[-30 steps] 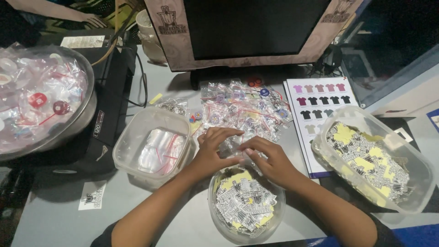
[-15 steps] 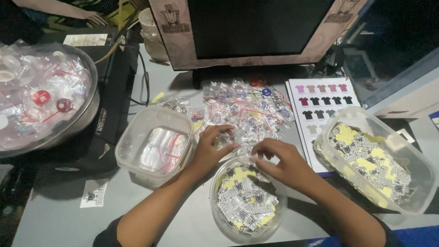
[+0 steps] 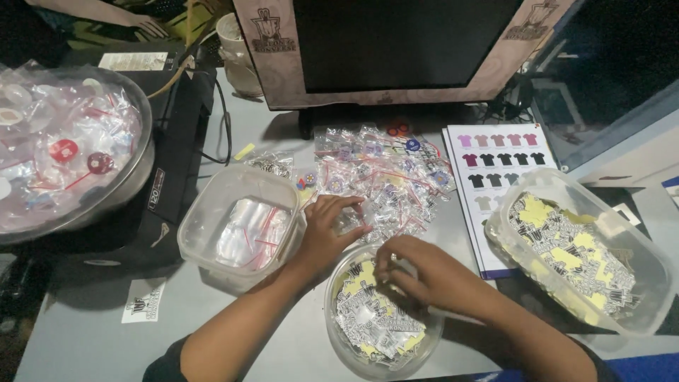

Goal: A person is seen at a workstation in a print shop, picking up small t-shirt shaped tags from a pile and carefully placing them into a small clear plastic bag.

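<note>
My left hand (image 3: 327, 230) rests at the near edge of a heap of small clear zip bags (image 3: 385, 180) with badges inside, its fingers pinched on one small clear bag. My right hand (image 3: 417, 272) reaches down into a round clear tub (image 3: 339, 332) full of small black-and-white printed cards with yellow backs, fingertips curled among the cards. Whether it grips one is hidden by the fingers.
A square clear tub (image 3: 201, 226) with empty zip bags sits left of my hands. A larger tub (image 3: 640, 262) of the same cards stands right, on a shirt colour chart (image 3: 495, 159). A big bowl (image 3: 134, 173) of packed badges is far left; a monitor (image 3: 396, 42) behind. Another person's hand (image 3: 145, 25) shows top left.
My hands were together over the bag heap; the right one has dropped into the round tub of cards while the left stays by the heap with a bag.
</note>
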